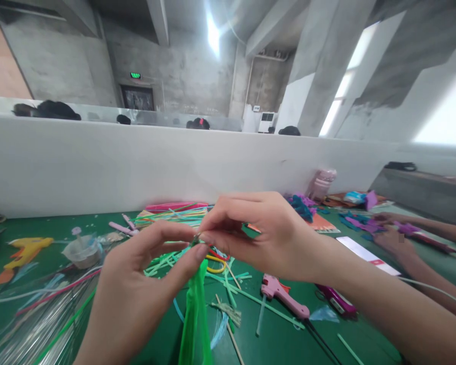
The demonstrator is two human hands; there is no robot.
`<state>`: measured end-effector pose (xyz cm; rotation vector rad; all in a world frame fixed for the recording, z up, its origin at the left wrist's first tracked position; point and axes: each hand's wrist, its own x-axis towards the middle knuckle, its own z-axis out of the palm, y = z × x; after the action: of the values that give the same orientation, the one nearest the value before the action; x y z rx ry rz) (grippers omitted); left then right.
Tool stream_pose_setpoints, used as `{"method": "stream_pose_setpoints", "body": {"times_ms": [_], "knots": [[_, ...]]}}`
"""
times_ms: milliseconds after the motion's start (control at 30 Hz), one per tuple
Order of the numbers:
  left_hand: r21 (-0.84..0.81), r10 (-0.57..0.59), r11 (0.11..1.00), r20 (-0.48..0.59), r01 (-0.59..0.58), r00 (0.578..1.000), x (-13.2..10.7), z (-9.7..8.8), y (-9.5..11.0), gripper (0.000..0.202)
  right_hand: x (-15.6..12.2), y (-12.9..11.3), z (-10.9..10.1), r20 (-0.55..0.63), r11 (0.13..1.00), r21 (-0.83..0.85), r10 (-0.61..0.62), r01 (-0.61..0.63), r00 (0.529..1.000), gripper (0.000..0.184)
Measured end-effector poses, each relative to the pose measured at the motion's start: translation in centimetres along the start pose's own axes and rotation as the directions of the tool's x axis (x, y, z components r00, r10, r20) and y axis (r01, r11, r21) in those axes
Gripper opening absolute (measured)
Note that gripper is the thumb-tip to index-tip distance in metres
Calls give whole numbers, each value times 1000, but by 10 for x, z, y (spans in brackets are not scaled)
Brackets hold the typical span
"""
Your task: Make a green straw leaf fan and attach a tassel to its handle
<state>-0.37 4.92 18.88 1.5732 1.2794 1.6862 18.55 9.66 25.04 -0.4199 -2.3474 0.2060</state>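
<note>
My left hand (131,286) and my right hand (260,235) meet above the table, thumbs and forefingers pinched together at one spot. From under the pinch a bright green, see-through plastic strip (195,314) hangs down in folds. Its top end is a small dark-greenish bit between the fingertips, too small and covered to make out well. Below my right wrist a pink glue gun (285,296) lies with a glue stick poking out of it. Beneath my hands are scattered pale green strips (228,284), and a frayed grey-green tuft (230,312) lies beside a thin wooden stick (234,342).
At left are a yellow glue gun (28,251), a plastic cup (81,252) and a bundle of clear strips (61,324). A white partition (137,167) closes the table's far side. On the right lie a phone (367,255) and a co-worker's hands (395,243) with purple pieces.
</note>
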Motion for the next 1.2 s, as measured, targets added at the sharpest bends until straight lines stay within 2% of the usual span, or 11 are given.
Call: {"method": "stream_pose_setpoints", "body": {"times_ms": [200,300,500,600,667,767,833,900,1033,1133,1200], "knots": [[178,135,977,-74,-120,988,-6,1,11,10,3,4,-7,34,994,93,56,-59,998,10],[180,106,980,-104,-86,989,-9,0,10,12,6,6,-13,72,989,131,64,-73,995,9],[232,121,969,-159,-82,980,-14,5,15,7,22,2,-18,82,995,94,-26,19,996,9],[236,83,970,-94,-59,992,-14,7,15,7,34,4,-17,121,983,175,29,-50,992,10],[196,34,980,-40,-26,999,-13,6,13,10,43,12,-15,211,934,340,38,-110,977,14],[38,-21,999,18,20,1000,-9,6,6,12,53,30,-10,396,782,571,6,-251,918,20],[-95,-63,993,60,68,996,-6,6,2,12,56,42,-3,472,696,626,22,-353,881,19],[-197,-123,971,90,138,988,-3,7,0,11,56,53,6,497,629,654,62,-420,866,17],[-273,-206,935,102,227,973,0,6,-1,11,43,68,30,479,523,706,143,-477,866,16],[-277,-211,932,108,233,971,4,2,-3,14,19,70,43,341,604,647,317,-465,885,21],[-296,-224,923,113,248,968,7,0,-6,16,-3,66,47,219,678,537,463,-502,859,23]]}}
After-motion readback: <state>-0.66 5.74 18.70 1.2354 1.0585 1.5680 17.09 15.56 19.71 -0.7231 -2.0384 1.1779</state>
